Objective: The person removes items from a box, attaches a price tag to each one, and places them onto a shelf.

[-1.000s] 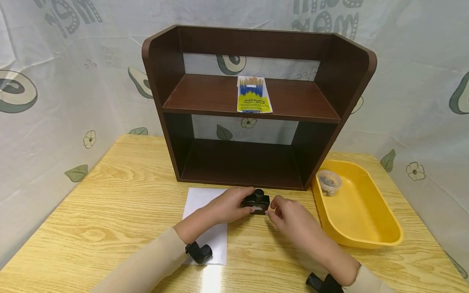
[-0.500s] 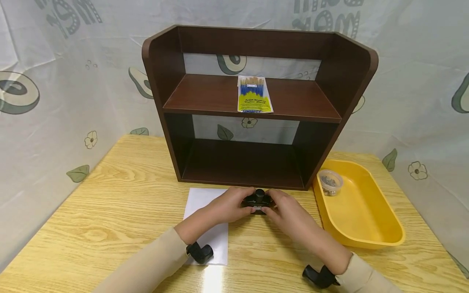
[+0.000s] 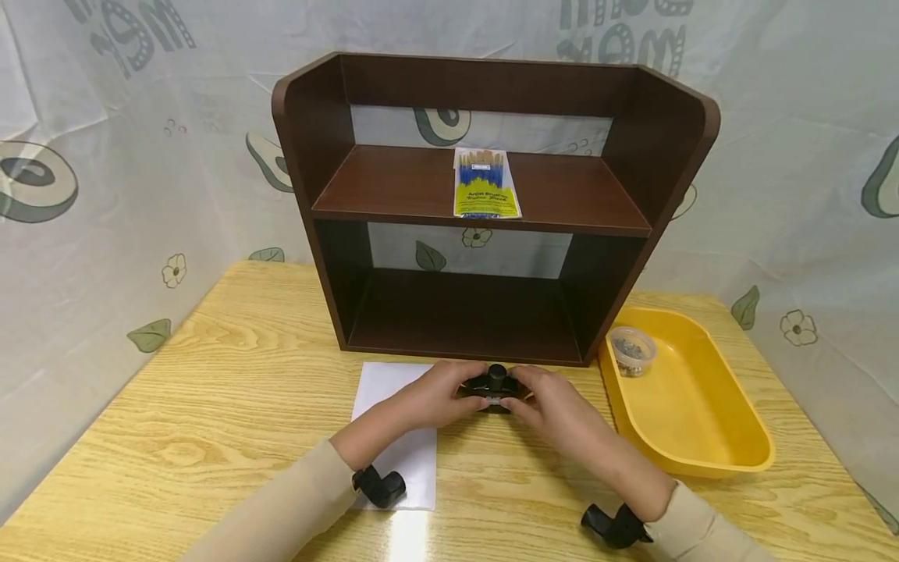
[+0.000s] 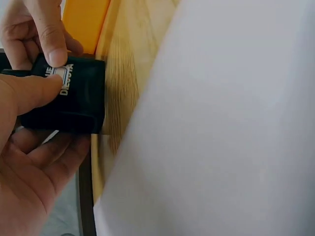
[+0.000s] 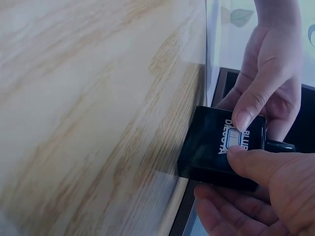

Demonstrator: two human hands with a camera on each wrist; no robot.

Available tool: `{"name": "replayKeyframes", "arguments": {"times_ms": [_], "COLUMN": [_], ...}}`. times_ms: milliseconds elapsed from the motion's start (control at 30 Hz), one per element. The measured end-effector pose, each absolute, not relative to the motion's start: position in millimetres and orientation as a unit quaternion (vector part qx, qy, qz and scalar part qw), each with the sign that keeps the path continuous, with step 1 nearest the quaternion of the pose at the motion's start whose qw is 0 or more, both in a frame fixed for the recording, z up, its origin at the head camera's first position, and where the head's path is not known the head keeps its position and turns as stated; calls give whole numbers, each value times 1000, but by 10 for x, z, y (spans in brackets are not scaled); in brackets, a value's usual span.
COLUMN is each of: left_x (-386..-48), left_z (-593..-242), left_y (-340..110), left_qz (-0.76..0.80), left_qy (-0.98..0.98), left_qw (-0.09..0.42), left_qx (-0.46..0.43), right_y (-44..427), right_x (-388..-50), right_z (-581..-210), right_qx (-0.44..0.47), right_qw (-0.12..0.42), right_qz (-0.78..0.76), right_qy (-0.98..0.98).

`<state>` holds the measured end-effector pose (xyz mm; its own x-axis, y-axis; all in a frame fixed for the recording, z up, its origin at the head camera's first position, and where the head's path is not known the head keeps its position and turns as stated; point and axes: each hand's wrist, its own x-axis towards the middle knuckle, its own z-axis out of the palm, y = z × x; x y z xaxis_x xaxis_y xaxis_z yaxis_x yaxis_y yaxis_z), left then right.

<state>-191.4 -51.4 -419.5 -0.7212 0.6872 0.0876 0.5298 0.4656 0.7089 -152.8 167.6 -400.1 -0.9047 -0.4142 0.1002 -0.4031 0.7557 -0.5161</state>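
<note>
A small black rectangular bottle (image 3: 496,377) with a round cap stands at the front of the shelf, between both hands. My left hand (image 3: 444,393) grips its left side, thumb on the front and fingers behind. From the right, my right hand (image 3: 562,406) holds it the same way. The right wrist view shows both thumbs on the front label of the bottle (image 5: 209,147), partly covering its pale lettering. In the left wrist view the lower end of the bottle (image 4: 83,105) is close to the wooden table; whether it touches cannot be told.
A dark brown two-tier shelf (image 3: 485,222) stands behind, with a pack of artist brushes (image 3: 486,187) on its upper board. White paper (image 3: 414,460) lies under the left forearm. At right is a yellow tray (image 3: 702,421) holding a clear tub (image 3: 630,350) of small metallic pieces.
The right hand has moved left onto the bottle and now holds its right side. The left hand keeps its grip, and the bottle has barely moved.
</note>
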Motion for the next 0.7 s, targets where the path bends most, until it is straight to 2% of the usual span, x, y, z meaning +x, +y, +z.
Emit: {"name": "replayKeyframes", "arguments": {"times_ms": [167,300,400,533,633,700], "left_x": [-1886,-1896,-1919,-1961,-2009,-2053], "left_z": [-4073,-3830,-3631,-3423,-3339,-3318], "left_y": [-570,-688,-836,-1096,-1285,-1397], "left_qz": [384,413,434,443,446,452], "left_qy": [852,851,849,831,796,768], "left_qw": [106,44,-58,-232,-358,-422], "left_qx": [339,322,296,245,200,163], "right_y": [1694,1700,1699,1695,1699,1706], "right_x": [-1545,-1555,-1556,-1555,-1560,-1566], "right_z": [-4011,-4028,-4041,-4055,-4060,-4063], "right_qx": [-208,-201,-197,-189,-185,-187], "right_qw": [11,-4,-10,2,9,10], "right_qz": [-276,-272,-272,-286,-291,-292], "right_qy": [938,941,942,939,938,938]}}
